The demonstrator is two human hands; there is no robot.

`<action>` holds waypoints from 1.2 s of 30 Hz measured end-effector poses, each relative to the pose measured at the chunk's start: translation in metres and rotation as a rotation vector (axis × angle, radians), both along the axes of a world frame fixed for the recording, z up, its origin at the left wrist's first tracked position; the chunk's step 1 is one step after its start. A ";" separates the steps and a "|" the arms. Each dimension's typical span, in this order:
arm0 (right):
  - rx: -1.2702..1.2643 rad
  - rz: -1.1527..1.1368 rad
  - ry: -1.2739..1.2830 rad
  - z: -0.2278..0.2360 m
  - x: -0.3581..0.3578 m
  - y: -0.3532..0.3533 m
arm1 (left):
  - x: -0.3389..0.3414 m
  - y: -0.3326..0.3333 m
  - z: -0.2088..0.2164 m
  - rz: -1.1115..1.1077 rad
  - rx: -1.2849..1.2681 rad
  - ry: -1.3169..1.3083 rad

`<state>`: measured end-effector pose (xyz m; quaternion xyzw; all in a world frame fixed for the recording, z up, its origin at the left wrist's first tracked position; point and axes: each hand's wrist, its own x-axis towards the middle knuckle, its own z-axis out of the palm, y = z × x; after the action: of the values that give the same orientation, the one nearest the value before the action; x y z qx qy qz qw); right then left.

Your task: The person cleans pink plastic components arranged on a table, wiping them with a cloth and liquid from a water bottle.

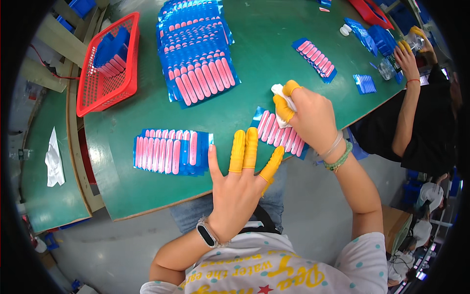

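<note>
Pinching white cloth (284,104) in your right hand (314,117), digits clamped on it, against pink-and-blue row (280,137) near edge of green table (267,63), likely for close control. Your left hand (236,188) spread, fingers apart, holding nothing; yellow-covered thumb (272,165) by row's lower edge, perhaps steadying it. Smaller stack (156,154) beside left fingers, probably for easy reach.

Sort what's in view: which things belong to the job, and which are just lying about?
Apparently in use:
white cloth, in the right hand
pink-and-blue pack beneath it
similar stacked packs

Apparently lying about:
white sheet on the side bench
</note>
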<state>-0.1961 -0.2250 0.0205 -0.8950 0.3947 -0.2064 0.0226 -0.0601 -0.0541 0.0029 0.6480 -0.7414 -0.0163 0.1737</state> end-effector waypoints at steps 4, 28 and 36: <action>-0.011 0.201 -0.049 -0.003 -0.012 0.030 | 0.003 0.000 -0.001 -0.004 0.039 -0.018; 0.063 0.147 -0.021 -0.005 -0.047 0.069 | 0.000 0.001 -0.005 0.023 0.004 -0.049; 0.030 0.032 -0.080 -0.002 -0.054 0.058 | 0.000 0.001 -0.008 0.025 0.011 0.004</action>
<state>-0.2497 -0.1671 0.0181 -0.8919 0.3821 -0.2356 0.0549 -0.0596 -0.0528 -0.0048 0.6583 -0.7326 -0.0195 0.1719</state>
